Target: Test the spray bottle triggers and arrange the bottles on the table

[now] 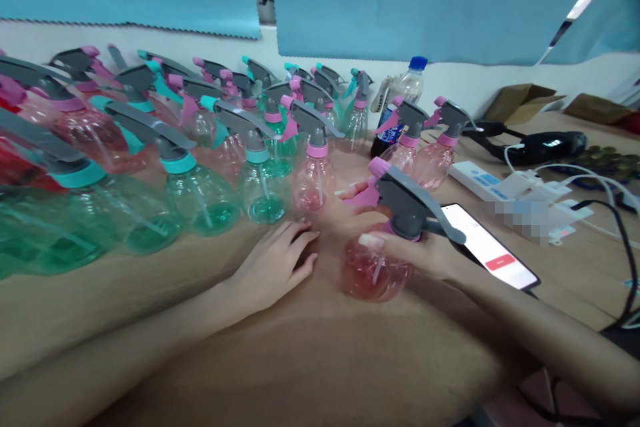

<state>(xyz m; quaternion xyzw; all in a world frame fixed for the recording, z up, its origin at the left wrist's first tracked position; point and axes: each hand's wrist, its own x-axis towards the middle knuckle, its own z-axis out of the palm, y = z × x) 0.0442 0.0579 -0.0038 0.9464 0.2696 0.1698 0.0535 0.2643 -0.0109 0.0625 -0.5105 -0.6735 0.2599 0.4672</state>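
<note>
My right hand (420, 250) is wrapped round the neck of a pink spray bottle (373, 280) with a grey and pink trigger head. The bottle stands nearly upright, low over or on the table; I cannot tell which. Its clear pink body shows a thin dip tube inside. My left hand (275, 260) rests on the table to the left of it, fingers loosely apart and holding nothing. Just beyond the left hand stand a green spray bottle (263, 197) with a teal collar and another pink spray bottle (314, 177).
Several green and pink spray bottles (200, 200) crowd the left and back of the table (280, 360). Two pink ones (434, 159) stand near a blue-capped drink bottle (413, 87). A lit phone (485, 240), a power strip (520, 200) with cables and a black device (540, 145) lie at right.
</note>
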